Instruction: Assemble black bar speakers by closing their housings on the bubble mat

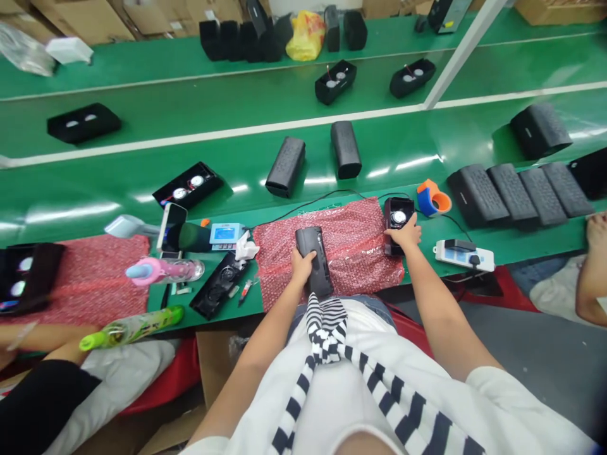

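Note:
My left hand (302, 264) grips a black speaker casing (313, 253) by its left side, over the red bubble wrap (279, 278). The thumb lies across the casing's upper face. To the right, my right hand (406, 234) is closed round the edge of a black speaker box (393, 243), at the wrap's right border. A round silver-white speaker driver (398, 217) shows inside that box. Part of the box is hidden behind my fingers.
Left of the wrap are a black panel (220, 284), a blue-screened device (226, 234) and bottles. An orange-blue tape roll (432, 199) and a power strip (465, 255) lie right. Beyond, speakers (287, 165) sit on the green conveyor (227, 148). Co-workers sit on both sides.

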`<state>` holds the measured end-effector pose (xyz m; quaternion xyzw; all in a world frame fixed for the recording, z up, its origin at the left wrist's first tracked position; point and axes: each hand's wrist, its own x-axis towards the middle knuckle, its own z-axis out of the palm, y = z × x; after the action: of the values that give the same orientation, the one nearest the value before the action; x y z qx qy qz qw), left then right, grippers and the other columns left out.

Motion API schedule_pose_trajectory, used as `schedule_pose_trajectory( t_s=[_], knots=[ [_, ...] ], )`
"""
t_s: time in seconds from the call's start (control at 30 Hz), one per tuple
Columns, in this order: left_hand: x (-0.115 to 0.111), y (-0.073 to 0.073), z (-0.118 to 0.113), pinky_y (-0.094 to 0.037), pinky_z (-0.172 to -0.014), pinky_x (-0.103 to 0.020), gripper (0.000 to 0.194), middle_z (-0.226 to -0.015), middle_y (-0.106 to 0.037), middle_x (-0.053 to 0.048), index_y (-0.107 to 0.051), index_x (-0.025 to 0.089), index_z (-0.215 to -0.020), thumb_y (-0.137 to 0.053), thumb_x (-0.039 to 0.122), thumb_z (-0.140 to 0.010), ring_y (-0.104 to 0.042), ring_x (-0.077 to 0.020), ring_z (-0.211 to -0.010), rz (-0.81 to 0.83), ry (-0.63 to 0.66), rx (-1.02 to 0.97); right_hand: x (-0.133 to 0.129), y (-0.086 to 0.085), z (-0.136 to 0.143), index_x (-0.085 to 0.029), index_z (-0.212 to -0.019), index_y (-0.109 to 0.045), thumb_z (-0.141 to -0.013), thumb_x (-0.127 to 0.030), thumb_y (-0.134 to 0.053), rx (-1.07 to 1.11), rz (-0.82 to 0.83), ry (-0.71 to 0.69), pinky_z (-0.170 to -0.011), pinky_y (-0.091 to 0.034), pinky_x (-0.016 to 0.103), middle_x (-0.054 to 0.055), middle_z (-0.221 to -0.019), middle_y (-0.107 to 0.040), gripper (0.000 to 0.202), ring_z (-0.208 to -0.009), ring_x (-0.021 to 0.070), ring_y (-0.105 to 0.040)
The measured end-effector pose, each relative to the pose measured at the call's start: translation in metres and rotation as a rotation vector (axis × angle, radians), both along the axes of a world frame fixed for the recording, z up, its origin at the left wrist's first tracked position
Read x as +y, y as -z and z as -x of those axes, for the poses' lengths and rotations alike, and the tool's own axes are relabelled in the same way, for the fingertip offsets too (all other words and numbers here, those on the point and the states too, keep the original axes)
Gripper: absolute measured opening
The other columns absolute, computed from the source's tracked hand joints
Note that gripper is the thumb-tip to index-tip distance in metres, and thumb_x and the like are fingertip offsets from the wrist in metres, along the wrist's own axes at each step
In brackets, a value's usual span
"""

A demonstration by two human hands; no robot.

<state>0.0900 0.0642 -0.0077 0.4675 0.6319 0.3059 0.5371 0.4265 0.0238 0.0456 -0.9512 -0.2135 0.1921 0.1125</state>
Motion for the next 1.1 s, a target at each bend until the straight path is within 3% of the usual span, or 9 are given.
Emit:
schedule_pose_trajectory(
  t_s=[0.23, 0.4, 0.57, 0.87, 1.1],
  knots=[
    [-0.001, -0.008, 0.007, -0.045, -0.103, -0.04, 0.069, -0.132, -0.058, -0.013, -0.045, 0.018, -0.134, -0.071, 0.022, -0.07, -0.057, -0.0255, -0.12, -0.006, 0.042, -0.019, -0.03, -0.014, 0.046, -0.019, -0.156, -0.01, -0.056, -0.047, -0.085, 0.022, -0.099, -0.178, -0.103, -0.04, 0.051, 0.023, -0.137, -0.047, 0.128, -0.125, 0.0401, -0.049],
    [-0.008, -0.014, 0.018, -0.045, -0.105, -0.039, 0.092, -0.136, -0.056, -0.011, -0.038, 0.022, -0.143, -0.076, 0.012, -0.06, -0.058, -0.0242, -0.12, -0.014, 0.134, -0.057, -0.049, 0.0, 0.082, -0.015, -0.155, -0.012, -0.057, -0.046, -0.085, 0.061, -0.083, -0.322, -0.103, -0.039, 0.049, 0.023, -0.139, -0.045, 0.126, -0.127, 0.0394, -0.046],
    [-0.014, -0.012, 0.013, -0.045, -0.105, -0.042, 0.092, -0.136, -0.056, -0.01, -0.032, 0.023, -0.147, -0.072, 0.012, -0.064, -0.058, -0.0264, -0.119, -0.025, 0.134, -0.029, -0.055, 0.015, 0.105, -0.018, -0.153, -0.022, -0.064, -0.046, -0.08, -0.015, 0.018, -0.342, -0.104, -0.031, 0.054, 0.025, -0.143, -0.036, 0.11, -0.13, 0.0429, -0.039],
    [-0.019, -0.015, 0.004, -0.031, -0.117, -0.042, 0.097, -0.15, -0.041, -0.014, -0.029, 0.018, -0.149, -0.074, 0.013, -0.064, -0.041, -0.0303, -0.138, -0.061, 0.111, 0.001, -0.056, 0.032, 0.116, -0.017, -0.147, -0.031, -0.072, -0.051, -0.071, -0.148, 0.094, -0.395, -0.104, -0.023, 0.057, 0.029, -0.148, -0.025, 0.092, -0.133, 0.0466, -0.032],
    [-0.028, -0.012, 0.011, -0.014, -0.123, -0.047, 0.116, -0.16, -0.024, -0.017, -0.023, 0.017, -0.153, -0.082, 0.011, -0.053, -0.018, -0.0351, -0.149, -0.035, 0.135, 0.025, -0.06, 0.043, 0.113, -0.018, -0.143, -0.037, -0.072, -0.056, -0.068, -0.194, 0.074, -0.41, -0.102, -0.026, 0.06, 0.029, -0.147, -0.026, 0.087, -0.132, 0.0477, -0.034]
  ],
)
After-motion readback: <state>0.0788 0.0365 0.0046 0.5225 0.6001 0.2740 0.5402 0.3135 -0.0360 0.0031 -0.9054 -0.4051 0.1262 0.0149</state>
